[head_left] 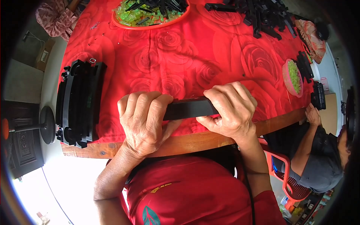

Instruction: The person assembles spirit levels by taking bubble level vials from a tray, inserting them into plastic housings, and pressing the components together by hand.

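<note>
A long black plastic bar (190, 109) lies crosswise in front of me, just above the near table edge. My left hand (142, 116) is closed around its left end, knuckles up. Round the right end, the fingers and thumb of my right hand (232, 108) are closed too. Both ends are hidden by my hands. To the left of my left hand, several long black plastic parts (80, 101) lie side by side at the table's edge, with a small metal clip (92, 60) near their far end.
A red floral tablecloth (150, 60) covers the wooden table. An orange basin (150, 27) at the far side holds small yellow-green pieces and black parts. Black parts (262, 17) are heaped at far right. A pink bowl (288, 80) stands near another person's hand (312, 114).
</note>
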Tool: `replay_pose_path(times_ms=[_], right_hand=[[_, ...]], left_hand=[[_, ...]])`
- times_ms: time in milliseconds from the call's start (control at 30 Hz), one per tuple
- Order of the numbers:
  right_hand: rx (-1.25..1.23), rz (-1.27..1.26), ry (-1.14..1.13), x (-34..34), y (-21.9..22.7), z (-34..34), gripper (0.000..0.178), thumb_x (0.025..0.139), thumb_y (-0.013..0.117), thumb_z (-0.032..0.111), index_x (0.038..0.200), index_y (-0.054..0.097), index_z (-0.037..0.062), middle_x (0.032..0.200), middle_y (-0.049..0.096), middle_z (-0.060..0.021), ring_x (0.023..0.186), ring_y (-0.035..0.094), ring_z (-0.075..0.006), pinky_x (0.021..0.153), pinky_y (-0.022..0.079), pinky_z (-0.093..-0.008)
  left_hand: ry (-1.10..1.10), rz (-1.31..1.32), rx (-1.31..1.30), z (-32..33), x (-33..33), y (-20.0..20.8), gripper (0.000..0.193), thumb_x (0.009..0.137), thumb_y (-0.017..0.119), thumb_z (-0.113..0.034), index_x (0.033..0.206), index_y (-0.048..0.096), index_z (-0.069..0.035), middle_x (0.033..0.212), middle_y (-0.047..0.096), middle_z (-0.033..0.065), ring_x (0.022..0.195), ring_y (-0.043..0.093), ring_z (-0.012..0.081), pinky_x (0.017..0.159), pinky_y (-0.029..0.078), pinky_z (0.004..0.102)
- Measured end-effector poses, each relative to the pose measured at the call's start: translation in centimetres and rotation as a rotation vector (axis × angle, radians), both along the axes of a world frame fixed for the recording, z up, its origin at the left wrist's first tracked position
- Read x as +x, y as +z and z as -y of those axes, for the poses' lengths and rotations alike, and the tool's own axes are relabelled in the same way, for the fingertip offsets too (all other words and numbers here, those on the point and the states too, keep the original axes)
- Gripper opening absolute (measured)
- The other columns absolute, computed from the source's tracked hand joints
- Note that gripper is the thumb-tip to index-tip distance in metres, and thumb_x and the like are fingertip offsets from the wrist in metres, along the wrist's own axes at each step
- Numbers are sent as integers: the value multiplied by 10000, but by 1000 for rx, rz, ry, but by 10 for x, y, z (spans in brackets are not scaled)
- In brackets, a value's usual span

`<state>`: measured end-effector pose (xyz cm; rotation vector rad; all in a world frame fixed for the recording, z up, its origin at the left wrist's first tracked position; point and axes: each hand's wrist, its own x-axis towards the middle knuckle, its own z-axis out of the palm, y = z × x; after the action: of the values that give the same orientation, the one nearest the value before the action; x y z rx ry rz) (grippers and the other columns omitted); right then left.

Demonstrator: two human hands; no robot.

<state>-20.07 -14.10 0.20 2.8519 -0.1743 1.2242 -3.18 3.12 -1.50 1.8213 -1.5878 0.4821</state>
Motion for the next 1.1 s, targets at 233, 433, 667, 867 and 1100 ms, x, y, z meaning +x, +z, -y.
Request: replay_pose_path(times_ms=[233, 433, 667, 867, 1100], right_hand=[[-6, 0, 1, -2, 4, -5, 318, 771, 862, 320, 893, 711, 68, 772, 669, -57, 656, 635, -231, 568, 507, -337], [-55, 38, -5, -4, 2, -6, 318, 810, 857, 339, 875, 698, 72, 744, 649, -50, 639, 627, -227, 556, 495, -326], [428, -263, 76, -1, 2, 6, 231, 750, 860, 158, 892, 704, 64, 757, 692, -63, 642, 651, -243, 616, 523, -357], [1063, -460, 286, -13, 21, 19, 407, 811, 814, 102, 1190, 733, -23, 1010, 778, -122, 950, 743, -168, 848, 571, -327], [1336, -467, 240, -12, 17, 13, 286, 915, 776, 123, 1141, 746, -49, 1023, 780, -104, 992, 736, -160, 901, 566, -312]], left_hand=[[29, 75, -65, 0, -2, 7, 444, 729, 884, -357, 1068, 705, -133, 1005, 664, 32, 885, 636, 235, 848, 415, 398], [17, 91, -57, -3, -6, 6, 492, 715, 920, -330, 1097, 683, -129, 993, 659, 32, 922, 652, 243, 865, 419, 399], [-13, -201, 189, 8, 4, 15, 396, 699, 864, -197, 1026, 675, -81, 917, 656, 73, 852, 655, 246, 779, 451, 377], [-74, -1010, 586, 2, 21, 35, 160, 833, 766, -85, 923, 687, 21, 725, 644, 52, 672, 603, 102, 630, 476, 302], [-198, -978, 763, 4, 22, 41, 226, 924, 750, -151, 1044, 734, 40, 740, 650, 73, 690, 594, 98, 620, 457, 298]])
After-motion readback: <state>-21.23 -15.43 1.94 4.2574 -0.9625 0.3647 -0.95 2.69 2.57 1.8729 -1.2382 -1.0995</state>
